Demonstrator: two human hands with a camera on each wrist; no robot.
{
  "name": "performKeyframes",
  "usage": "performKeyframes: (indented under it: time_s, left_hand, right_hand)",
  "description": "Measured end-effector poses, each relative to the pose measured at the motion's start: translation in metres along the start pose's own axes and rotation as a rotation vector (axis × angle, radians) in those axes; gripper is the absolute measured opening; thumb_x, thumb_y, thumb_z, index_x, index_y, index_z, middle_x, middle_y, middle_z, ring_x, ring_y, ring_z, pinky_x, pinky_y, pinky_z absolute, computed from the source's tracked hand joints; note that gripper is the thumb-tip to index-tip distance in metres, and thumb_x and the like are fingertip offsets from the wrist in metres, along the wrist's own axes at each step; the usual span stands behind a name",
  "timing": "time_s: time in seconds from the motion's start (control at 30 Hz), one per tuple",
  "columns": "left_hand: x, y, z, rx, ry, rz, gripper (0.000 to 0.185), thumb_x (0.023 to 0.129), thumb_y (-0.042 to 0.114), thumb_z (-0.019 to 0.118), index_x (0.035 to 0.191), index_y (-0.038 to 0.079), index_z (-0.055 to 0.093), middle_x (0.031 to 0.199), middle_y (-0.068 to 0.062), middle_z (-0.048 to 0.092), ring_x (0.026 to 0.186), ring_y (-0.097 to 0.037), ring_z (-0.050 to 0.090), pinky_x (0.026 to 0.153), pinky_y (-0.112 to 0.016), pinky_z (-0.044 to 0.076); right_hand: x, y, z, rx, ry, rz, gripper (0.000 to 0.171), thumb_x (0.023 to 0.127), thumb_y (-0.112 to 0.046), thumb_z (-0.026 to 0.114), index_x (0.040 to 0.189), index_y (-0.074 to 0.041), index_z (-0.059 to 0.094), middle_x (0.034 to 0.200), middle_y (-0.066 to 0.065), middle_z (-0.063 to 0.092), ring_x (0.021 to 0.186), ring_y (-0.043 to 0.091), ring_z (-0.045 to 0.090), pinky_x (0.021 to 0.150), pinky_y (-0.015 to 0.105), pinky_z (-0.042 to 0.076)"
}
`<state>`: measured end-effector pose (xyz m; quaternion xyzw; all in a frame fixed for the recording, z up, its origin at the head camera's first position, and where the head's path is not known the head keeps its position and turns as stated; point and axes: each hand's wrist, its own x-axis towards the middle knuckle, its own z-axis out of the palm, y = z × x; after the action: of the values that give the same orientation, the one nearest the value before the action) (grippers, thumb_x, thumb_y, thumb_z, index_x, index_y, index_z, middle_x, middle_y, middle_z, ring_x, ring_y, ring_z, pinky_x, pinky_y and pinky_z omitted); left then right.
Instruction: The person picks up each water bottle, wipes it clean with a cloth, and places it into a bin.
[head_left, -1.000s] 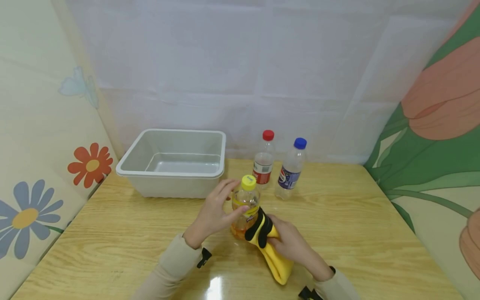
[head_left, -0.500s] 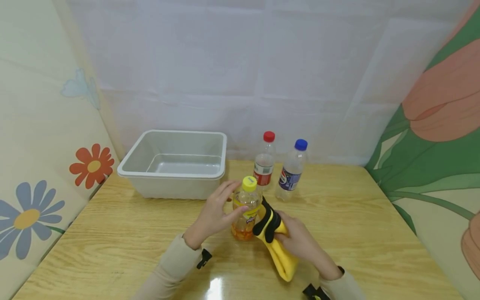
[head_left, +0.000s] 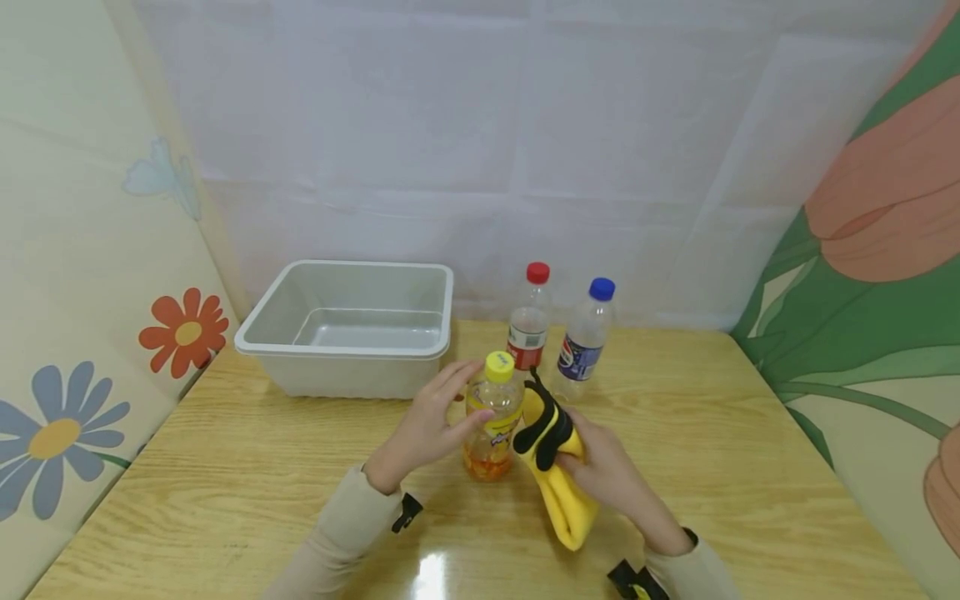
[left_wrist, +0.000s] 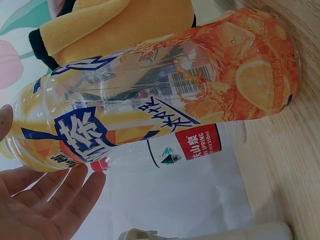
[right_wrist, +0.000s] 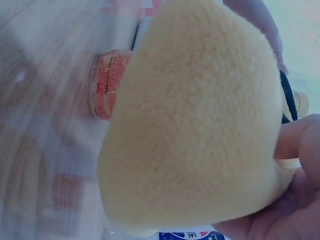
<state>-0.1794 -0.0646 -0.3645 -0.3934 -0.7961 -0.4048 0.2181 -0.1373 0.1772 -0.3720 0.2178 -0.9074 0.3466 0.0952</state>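
A clear bottle (head_left: 489,458) with a yellow cap and an orange-printed label stands upright on the table. My left hand (head_left: 431,425) holds its upper part, thumb in front and fingers on the far side; the left wrist view shows the same bottle (left_wrist: 180,95) large, with fingers along its shoulder. Just right of the bottle, my right hand (head_left: 606,468) grips a folded yellow cloth (head_left: 567,504) with black edging. In the right wrist view the fuzzy cloth (right_wrist: 195,125) covers most of the picture and hides much of the bottle.
A red-capped bottle (head_left: 528,325) and a blue-capped bottle (head_left: 579,354) stand behind the cloth. Back left on the wooden table (head_left: 262,500) is a grey-white plastic tub (head_left: 360,375). A white sheet (head_left: 480,150) hangs behind.
My right hand has drawn the cloth off the bottle's side, a little right and up, and the cloth's top edge now stands higher. Left hand and bottle stay nearly still.
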Motion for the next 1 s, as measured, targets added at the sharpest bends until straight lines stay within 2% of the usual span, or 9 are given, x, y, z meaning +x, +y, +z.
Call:
performKeyframes:
  time_s: [0.2,0.4,0.53,0.67,0.9,1.0]
  left_hand:
    - [0.002,-0.002,-0.001,-0.008,-0.032,0.005,0.058,0.086,0.025,0.062,0.129,-0.008,0.042,0.126,-0.019,0.049,0.104,-0.03,0.054,0.079,-0.026,0.052]
    - [0.003,-0.005,-0.002,-0.047,-0.057,0.004,0.058,0.087,0.024,0.061,0.129,-0.009,0.041,0.127,-0.021,0.047,0.105,-0.03,0.053,0.078,-0.025,0.052]
    - [0.003,-0.006,-0.002,-0.06,-0.055,0.013,0.058,0.087,0.024,0.06,0.129,-0.01,0.04,0.128,-0.021,0.047,0.107,-0.031,0.052,0.078,-0.025,0.052]
    - [0.003,-0.007,-0.002,-0.063,-0.052,0.02,0.057,0.086,0.022,0.061,0.129,-0.01,0.04,0.129,-0.021,0.046,0.109,-0.031,0.051,0.078,-0.025,0.052]
    - [0.003,-0.008,-0.002,-0.071,-0.054,0.029,0.061,0.091,0.034,0.054,0.128,-0.012,0.041,0.128,-0.024,0.046,0.109,-0.032,0.051,0.078,-0.025,0.052]
    - [0.004,-0.008,-0.002,-0.076,-0.061,0.022,0.06,0.09,0.031,0.055,0.128,-0.012,0.04,0.127,-0.024,0.046,0.109,-0.032,0.051,0.078,-0.025,0.052]
  right_hand:
    - [0.002,-0.002,-0.002,0.014,0.047,0.017,0.059,0.069,0.01,0.067,0.125,0.002,0.049,0.099,0.017,0.064,0.08,0.021,0.06,0.068,0.037,0.051]
    - [0.005,-0.005,-0.003,0.033,0.095,0.018,0.063,0.069,0.01,0.067,0.128,0.004,0.046,0.1,0.019,0.063,0.081,0.023,0.059,0.07,0.039,0.051]
    - [0.008,-0.006,-0.004,0.047,0.116,0.001,0.07,0.068,0.012,0.067,0.132,0.002,0.042,0.102,0.02,0.063,0.08,0.023,0.059,0.068,0.039,0.05]
    - [0.009,-0.008,-0.004,0.049,0.132,0.0,0.07,0.068,0.011,0.068,0.132,0.002,0.042,0.103,0.02,0.063,0.082,0.025,0.059,0.07,0.041,0.05]
    - [0.012,-0.015,-0.002,0.055,0.138,0.012,0.064,0.069,0.011,0.068,0.128,0.003,0.044,0.106,0.021,0.061,0.088,0.029,0.06,0.073,0.044,0.051]
    - [0.014,-0.014,0.0,0.052,0.139,-0.012,0.066,0.068,0.012,0.067,0.129,0.002,0.044,0.105,0.021,0.061,0.086,0.028,0.059,0.072,0.042,0.051]
